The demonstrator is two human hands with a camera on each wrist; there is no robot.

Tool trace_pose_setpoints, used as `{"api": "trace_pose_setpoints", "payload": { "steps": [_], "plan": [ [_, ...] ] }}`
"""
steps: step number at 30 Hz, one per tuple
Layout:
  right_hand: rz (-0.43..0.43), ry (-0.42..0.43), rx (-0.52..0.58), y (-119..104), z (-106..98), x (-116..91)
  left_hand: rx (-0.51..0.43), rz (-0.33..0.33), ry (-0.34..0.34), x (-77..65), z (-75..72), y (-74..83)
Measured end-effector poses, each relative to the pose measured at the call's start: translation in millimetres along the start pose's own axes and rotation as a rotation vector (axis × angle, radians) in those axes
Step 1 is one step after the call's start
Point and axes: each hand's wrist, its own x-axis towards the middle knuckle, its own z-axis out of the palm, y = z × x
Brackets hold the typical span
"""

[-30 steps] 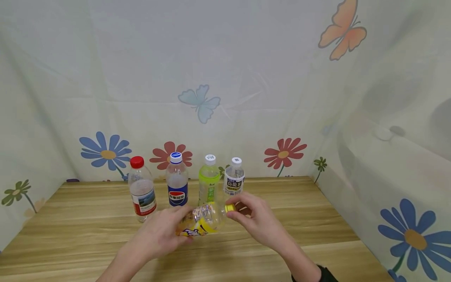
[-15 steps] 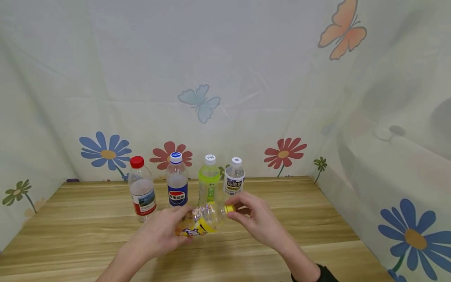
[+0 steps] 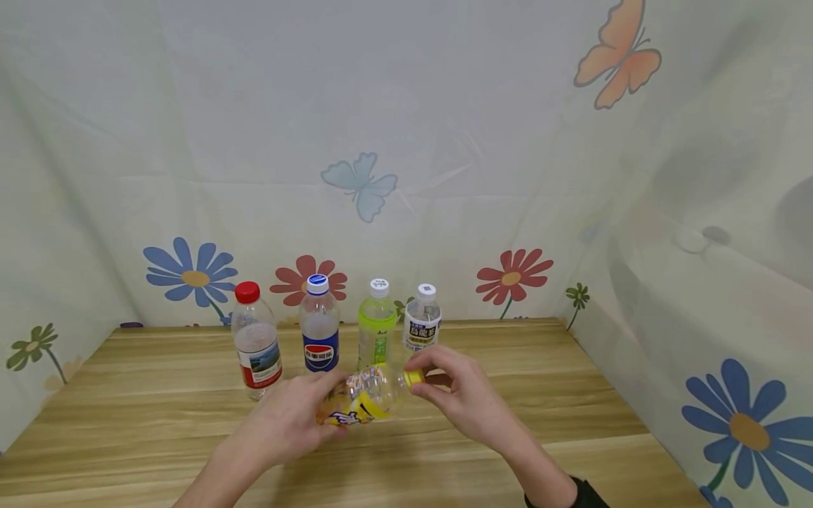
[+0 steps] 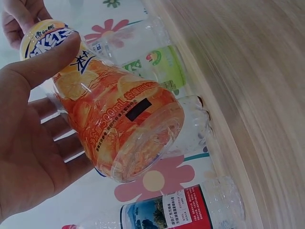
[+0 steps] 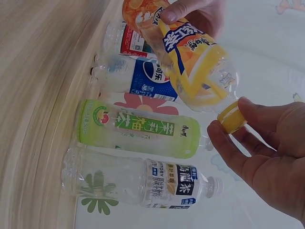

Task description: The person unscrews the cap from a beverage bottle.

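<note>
A clear plastic bottle (image 3: 375, 389) with an orange and yellow label lies tilted on its side above the table, its neck toward the right. My left hand (image 3: 288, 416) grips its body, thumb across the label and fingers around the back, as the left wrist view shows. At the neck, my right hand (image 3: 466, 402) pinches the yellow cap (image 5: 232, 118) between thumb and fingers. The cap sits on the bottle's mouth. Behind the hands stands a green-labelled bottle (image 3: 377, 328), beside an oolong tea bottle (image 3: 422, 321) with a white cap.
Further left are a Pepsi bottle (image 3: 320, 339) with a blue and white cap and a red-capped bottle (image 3: 257, 346). All of the standing bottles are upright on the wooden table (image 3: 159, 409). A flowered cloth (image 3: 254, 141) hangs behind and along the sides.
Both hands keep almost the same place on the bottle and its cap. Only slight shifts of the right fingers at the yellow cap show; the standing bottles have not moved.
</note>
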Motion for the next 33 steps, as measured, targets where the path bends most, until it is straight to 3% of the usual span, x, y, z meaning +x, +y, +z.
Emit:
{"api": "trace_pose_setpoints", "payload": {
  "steps": [8,17,22,33],
  "plan": [
    [0.011,-0.007,-0.072,0.2,0.0,-0.4,-0.006,-0.004,-0.016,0.4,0.1,-1.2],
    [0.114,-0.027,-0.131,0.6,-2.1,-0.1,0.009,-0.008,-0.016,-0.4,0.5,-0.9],
    [0.112,-0.061,-0.129,3.2,-1.1,0.1,0.004,-0.007,-0.018,-0.6,0.4,-0.4],
    [0.098,-0.048,-0.113,3.3,-0.4,-0.4,0.019,-0.015,-0.018,-0.3,1.6,0.2]
  ]
}}
